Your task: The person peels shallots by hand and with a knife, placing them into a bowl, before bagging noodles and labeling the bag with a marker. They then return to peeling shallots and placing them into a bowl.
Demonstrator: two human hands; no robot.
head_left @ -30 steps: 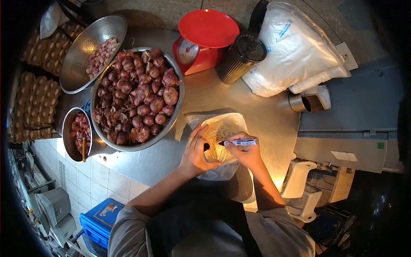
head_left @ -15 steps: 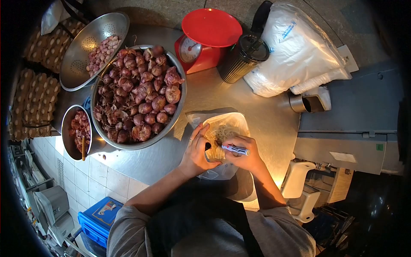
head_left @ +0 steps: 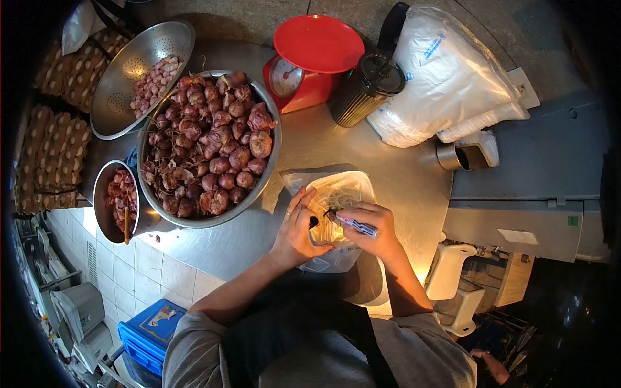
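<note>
A marker with a white and blue barrel is gripped in my right hand, its dark tip against a clear plastic bag. Pale, thin strands show through the bag, which lies on the steel table. My left hand curls around the bag's left side, thumb and fingers pressing on it. By its inner fingers is a small black piece that looks like the marker's cap.
Left of my hands stands a large bowl of shallots, beside a colander and a smaller bowl of shallots. A red scale, a black lidded tumbler and a pack of plastic bags stand at the back.
The marker's tip has shifted slightly up and left over the bag, with my right hand tilting. Part of another person's limb has appeared at the lower right. My left hand stays put.
</note>
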